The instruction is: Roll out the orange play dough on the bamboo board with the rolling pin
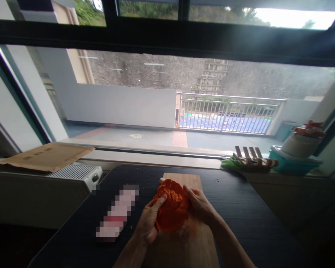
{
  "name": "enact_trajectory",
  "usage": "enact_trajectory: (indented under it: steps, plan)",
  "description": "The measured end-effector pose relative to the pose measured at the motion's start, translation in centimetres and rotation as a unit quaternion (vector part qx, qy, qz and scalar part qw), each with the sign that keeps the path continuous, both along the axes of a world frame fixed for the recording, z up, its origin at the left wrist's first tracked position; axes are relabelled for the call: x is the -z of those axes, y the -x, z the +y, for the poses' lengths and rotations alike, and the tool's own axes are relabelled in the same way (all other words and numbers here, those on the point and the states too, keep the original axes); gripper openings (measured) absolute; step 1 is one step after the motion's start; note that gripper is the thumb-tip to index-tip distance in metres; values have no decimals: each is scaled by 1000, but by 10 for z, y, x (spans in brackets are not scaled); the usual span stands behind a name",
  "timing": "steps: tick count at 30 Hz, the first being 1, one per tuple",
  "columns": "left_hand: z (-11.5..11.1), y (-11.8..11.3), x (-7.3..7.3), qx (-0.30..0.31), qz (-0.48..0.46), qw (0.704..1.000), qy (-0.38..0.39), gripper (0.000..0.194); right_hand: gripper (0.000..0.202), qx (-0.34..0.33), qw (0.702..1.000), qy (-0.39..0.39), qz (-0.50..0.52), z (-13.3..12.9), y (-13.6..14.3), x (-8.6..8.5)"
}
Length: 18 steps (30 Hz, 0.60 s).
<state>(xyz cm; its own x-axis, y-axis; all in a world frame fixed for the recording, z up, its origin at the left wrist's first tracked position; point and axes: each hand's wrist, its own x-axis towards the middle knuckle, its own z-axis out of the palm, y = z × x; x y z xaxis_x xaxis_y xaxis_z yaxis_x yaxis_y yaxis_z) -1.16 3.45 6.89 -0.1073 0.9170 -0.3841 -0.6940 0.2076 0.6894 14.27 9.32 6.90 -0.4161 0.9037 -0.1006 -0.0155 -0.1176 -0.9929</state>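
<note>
A round, flattened piece of orange dough-like material (171,208) with a lumpy upper part is held between my two hands, over a wooden board (181,247). My left hand (152,216) grips its left edge, the thumb lying on top. At the upper right edge, my right hand (198,203) pinches it with thumb and fingers; some fingertips are hidden. Orange smears and small crumbs mark the board beneath. The tip of a pale object (162,180) shows behind the orange piece, mostly hidden.
A blurred-out pink item (117,216) lies left on the dark table (240,223). Beyond the table are a brown envelope (47,154) on a white unit, a green cloth (231,163), a slatted rack (252,158) and a teal basin (294,163) by the window.
</note>
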Motion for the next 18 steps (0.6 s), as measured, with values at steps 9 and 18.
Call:
enact_trajectory:
  steps: [9, 18]
  plan:
    - [-4, 12, -26, 154, 32, 982, -101, 43, 54, 0, 999, 31, 41, 0, -5, -17]
    - [11, 2, -11, 67, 104, 990, -64, 23, 47, -5, 1000, 11, 0, -5, -3, -8]
